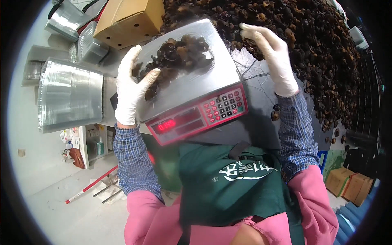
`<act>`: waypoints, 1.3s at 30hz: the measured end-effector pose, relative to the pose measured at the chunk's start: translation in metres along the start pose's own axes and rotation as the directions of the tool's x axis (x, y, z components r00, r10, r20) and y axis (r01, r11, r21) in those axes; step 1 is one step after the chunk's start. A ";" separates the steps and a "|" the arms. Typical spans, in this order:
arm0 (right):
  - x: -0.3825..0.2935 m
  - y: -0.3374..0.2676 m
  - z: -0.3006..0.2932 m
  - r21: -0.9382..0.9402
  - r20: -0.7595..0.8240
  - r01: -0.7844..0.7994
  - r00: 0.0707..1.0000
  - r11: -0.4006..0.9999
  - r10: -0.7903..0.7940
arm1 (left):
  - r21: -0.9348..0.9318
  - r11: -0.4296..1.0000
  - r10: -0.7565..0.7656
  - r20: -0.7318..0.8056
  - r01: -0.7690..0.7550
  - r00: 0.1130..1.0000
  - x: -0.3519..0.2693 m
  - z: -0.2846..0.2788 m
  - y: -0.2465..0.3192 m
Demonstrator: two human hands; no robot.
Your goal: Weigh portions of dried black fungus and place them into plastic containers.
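A loose pile of dark dried fungus (180,55), apparently wood ear, lies on the metal pan (211,73) of an electronic scale. Whether a clear tray sits under the pile cannot be made out. My left hand (131,82), in a white glove, curves around the pile's left side with thumb and fingers apart. My gloved right hand (272,52) is at the near edge of a large heap of the same fungus (318,39). Its fingers are bent, and their undersides are hidden. Red digits glow on the scale's display (167,125), beside a keypad (225,105).
Stacks of clear plastic containers (72,95) stand at the left. A cardboard box (128,21) sits behind the scale. Loose fungus pieces (275,114) lie on the dark tabletop (260,131) near my right sleeve. More cartons (349,185) rest on the floor at the lower right.
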State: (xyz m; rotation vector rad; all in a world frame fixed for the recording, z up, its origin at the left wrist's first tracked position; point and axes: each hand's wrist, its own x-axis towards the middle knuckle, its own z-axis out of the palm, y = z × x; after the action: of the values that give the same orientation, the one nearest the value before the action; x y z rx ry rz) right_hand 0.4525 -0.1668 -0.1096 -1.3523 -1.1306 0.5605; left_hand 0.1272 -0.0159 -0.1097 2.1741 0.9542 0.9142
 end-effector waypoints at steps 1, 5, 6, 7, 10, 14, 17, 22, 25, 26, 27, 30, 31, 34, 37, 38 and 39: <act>-0.017 -0.004 -0.015 -0.058 -0.085 -0.064 0.995 0.996 0.059 | -0.009 1.000 0.003 0.015 -0.003 1.000 0.001 0.005 -0.003; -0.096 0.015 -0.100 -0.166 -0.367 -0.206 0.921 0.965 0.133 | 0.202 0.961 0.172 0.091 -0.188 0.981 0.006 0.024 0.002; -0.118 0.018 -0.122 -0.133 -0.435 -0.165 0.896 0.977 0.092 | 0.250 0.925 0.267 0.116 -0.288 0.957 0.005 0.023 0.007; -0.142 0.013 -0.142 -0.143 -0.498 -0.190 0.862 0.971 0.096 | 0.331 0.868 0.356 0.104 -0.370 0.929 0.004 0.021 0.018; -0.199 0.029 -0.184 -0.089 -0.695 -0.281 0.705 0.956 0.142 | 0.385 0.887 0.235 0.096 -0.254 0.967 0.014 0.022 0.003; -0.236 0.027 -0.191 -0.148 -0.750 -0.446 0.633 0.882 0.194 | 0.243 0.953 0.110 0.278 -0.181 0.954 0.035 0.030 -0.018; -0.227 0.037 -0.174 -0.307 -0.601 -0.483 0.766 0.820 0.227 | 0.145 0.961 0.175 0.343 -0.236 0.923 0.039 0.038 -0.010; -0.183 0.065 -0.143 -0.682 -0.391 -0.412 0.904 0.604 0.175 | 0.120 0.972 0.167 0.241 -0.200 0.956 0.033 0.042 0.026; -0.166 0.100 -0.152 -0.832 -0.293 -0.313 0.949 0.457 0.117 | 0.011 0.991 0.130 0.116 -0.133 0.985 0.015 0.048 0.072; -0.165 0.107 -0.160 -0.824 -0.284 -0.298 0.953 0.481 0.104 | -0.080 0.986 0.153 0.096 -0.145 0.984 0.004 0.060 0.093; -0.166 0.114 -0.164 -0.796 -0.298 -0.298 0.951 0.527 0.087 | -0.128 0.981 0.158 0.115 -0.144 0.981 -0.010 0.074 0.108; -0.174 0.106 -0.171 -0.453 -0.416 -0.482 0.859 0.750 0.300 | -0.122 0.966 0.257 0.470 -0.226 0.844 -0.039 0.131 0.141; -0.177 0.099 -0.168 -0.361 -0.432 -0.499 0.838 0.788 0.333 | -0.222 0.960 0.266 0.540 -0.169 0.798 -0.048 0.154 0.144; -0.188 0.065 -0.149 -0.277 -0.377 -0.533 0.826 0.800 0.420 | -0.205 0.943 0.331 0.549 -0.261 0.767 -0.072 0.223 0.136; -0.213 0.058 -0.138 -0.356 -0.358 -0.417 0.887 0.836 0.290 | -0.103 0.935 0.338 0.539 -0.338 0.771 -0.083 0.278 0.133; -0.216 0.055 -0.131 -0.395 -0.373 -0.416 0.887 0.819 0.271 | -0.043 0.896 0.400 0.505 -0.441 0.764 -0.085 0.286 0.131; -0.218 0.054 -0.126 -0.483 -0.377 -0.404 0.897 0.777 0.232 | -0.054 0.894 0.407 0.512 -0.444 0.757 -0.085 0.293 0.128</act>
State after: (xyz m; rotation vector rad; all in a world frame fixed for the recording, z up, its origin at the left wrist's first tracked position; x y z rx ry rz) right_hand 0.4889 -0.4022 -0.2068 -2.0897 -0.8347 0.2511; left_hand 0.3592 -0.2248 -0.2197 2.5616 0.2283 0.4317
